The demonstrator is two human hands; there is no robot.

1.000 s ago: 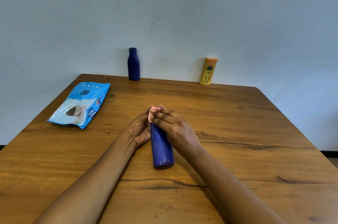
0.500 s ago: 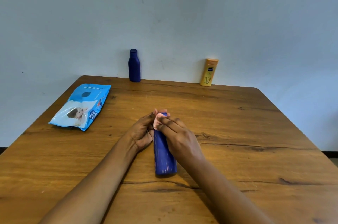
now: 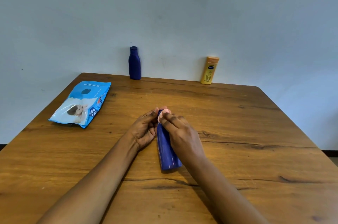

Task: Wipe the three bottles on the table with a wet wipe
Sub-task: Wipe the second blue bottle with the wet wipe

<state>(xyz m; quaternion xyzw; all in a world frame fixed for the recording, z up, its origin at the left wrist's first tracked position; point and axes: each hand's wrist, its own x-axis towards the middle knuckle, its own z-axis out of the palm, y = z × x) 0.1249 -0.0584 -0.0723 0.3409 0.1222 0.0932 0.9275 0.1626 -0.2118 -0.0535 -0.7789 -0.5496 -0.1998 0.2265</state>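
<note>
A blue bottle (image 3: 167, 152) lies on its side in the middle of the wooden table (image 3: 247, 132), its top pointing away from me. My left hand (image 3: 145, 129) grips its upper part from the left. My right hand (image 3: 182, 132) presses a small pinkish wet wipe (image 3: 162, 115) against the bottle's top end; most of the wipe is hidden by my fingers. A second dark blue bottle (image 3: 134, 63) stands upright at the table's far edge by the wall. An orange-yellow lotion bottle (image 3: 209, 70) stands upright to its right.
A blue wet-wipe pack (image 3: 81, 104) lies flat near the table's far left corner. The table's back edge meets a pale wall (image 3: 164, 13).
The lying bottle has turned slightly, its near end swinging to the right. My right hand's fingers and the wipe have shifted a little along the bottle's top end.
</note>
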